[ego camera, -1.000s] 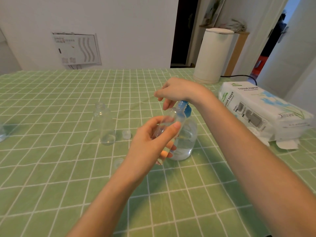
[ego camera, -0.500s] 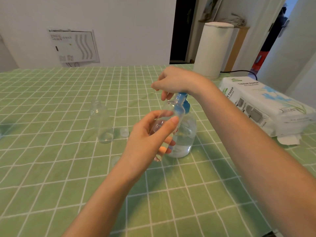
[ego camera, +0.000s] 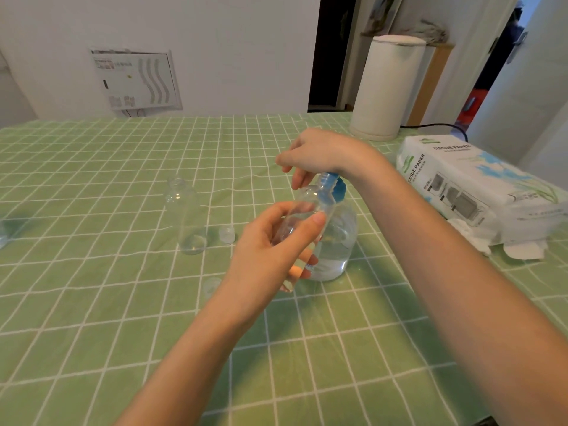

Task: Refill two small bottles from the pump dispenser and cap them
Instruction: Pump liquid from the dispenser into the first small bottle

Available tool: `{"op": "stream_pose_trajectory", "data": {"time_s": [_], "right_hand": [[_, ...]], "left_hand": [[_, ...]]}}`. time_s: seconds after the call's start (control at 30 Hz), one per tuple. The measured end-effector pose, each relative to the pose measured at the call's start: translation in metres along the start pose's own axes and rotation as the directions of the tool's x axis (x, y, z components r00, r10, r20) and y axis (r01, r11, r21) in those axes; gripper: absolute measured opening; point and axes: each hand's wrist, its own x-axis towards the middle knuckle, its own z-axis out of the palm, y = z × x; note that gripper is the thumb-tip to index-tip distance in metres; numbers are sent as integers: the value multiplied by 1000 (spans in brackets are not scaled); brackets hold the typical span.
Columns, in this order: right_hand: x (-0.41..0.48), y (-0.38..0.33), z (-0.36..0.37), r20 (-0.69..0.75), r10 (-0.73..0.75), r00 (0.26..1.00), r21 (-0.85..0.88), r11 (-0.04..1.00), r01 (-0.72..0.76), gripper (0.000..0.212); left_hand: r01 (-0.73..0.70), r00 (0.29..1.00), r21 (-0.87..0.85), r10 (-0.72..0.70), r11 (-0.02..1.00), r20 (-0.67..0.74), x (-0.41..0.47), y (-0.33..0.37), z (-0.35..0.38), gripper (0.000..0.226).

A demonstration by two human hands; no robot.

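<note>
Bottles first, from the left. One bottle (ego camera: 186, 216) stands upright and uncapped on the surface (ego camera: 92, 302), and looks nearly empty. A cap (ego camera: 226, 234) lies just beside it, and a second cap (ego camera: 212, 285) lies nearer me, faint against the cloth. My left hand (ego camera: 270, 256) holds the other bottle (ego camera: 310, 207) off the surface and tilted, fingers (ego camera: 307, 261) wrapped round its body. Its mouth is up against the blue pump (ego camera: 333, 187) of the dispenser (ego camera: 338, 241), which stands just behind it. My right hand (ego camera: 319, 152) sits over the top of the pump with its fingers curled downward. I cannot tell whether they grip the head or merely rest above it. A tissue pack (ego camera: 461, 182) lies well apart on the right.

I judge the main risk to be a miss at the spout. If mouth and nozzle are not lined up when I press, liquid will run down the outside onto my fingers and the cloth. A wet bottle could then slip. Clear liquid in clear plastic also makes overfilling easy. A hard press off-centre might rock the dispenser.

At the far left a clear thing (ego camera: 1, 232) is cut off by the frame. I cannot read the fill level in the held bottle. Its neck hides the nozzle tip, and my right hand covers the pump head.
</note>
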Motion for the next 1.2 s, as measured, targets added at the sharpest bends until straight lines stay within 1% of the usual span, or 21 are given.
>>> {"op": "stream_pose_trajectory", "data": {"time_s": [0.13,0.33,0.4,0.57,0.7,0.83,1.13,1.2], "right_hand": [[0,-1,-1,-11,-7,1000,-19,1000,6,32],[1,-6,-9,-76,-35,996,-56,998,30,35],[2,-7,-8,-57,-30,998,-65,998,26,32],[1,-3,-7,-15,-13,1000,-33,999,12,29],[2,1,-1,4,1,1000,-18,1000,-1,29],[2,2,0,-3,-4,1000,1,1000,4,30],[0,-5,-9,-17,-21,1000,-41,999,20,28],[0,-5,-9,-18,-18,1000,-38,999,17,27]], "left_hand": [[-4,1000,-8,4,1000,4,1,0,-1,25],[-14,1000,-25,14,1000,3,2,5,0,36],[-11,1000,-20,11,1000,4,2,5,-1,37],[-9,1000,2,9,1000,6,2,2,-1,26],[7,1000,15,-6,1000,-5,1,-1,0,29],[11,1000,14,-11,1000,-10,1,-2,0,29],[-12,1000,12,12,1000,4,1,1,-1,24],[-9,1000,17,9,1000,0,1,1,0,26]]}}
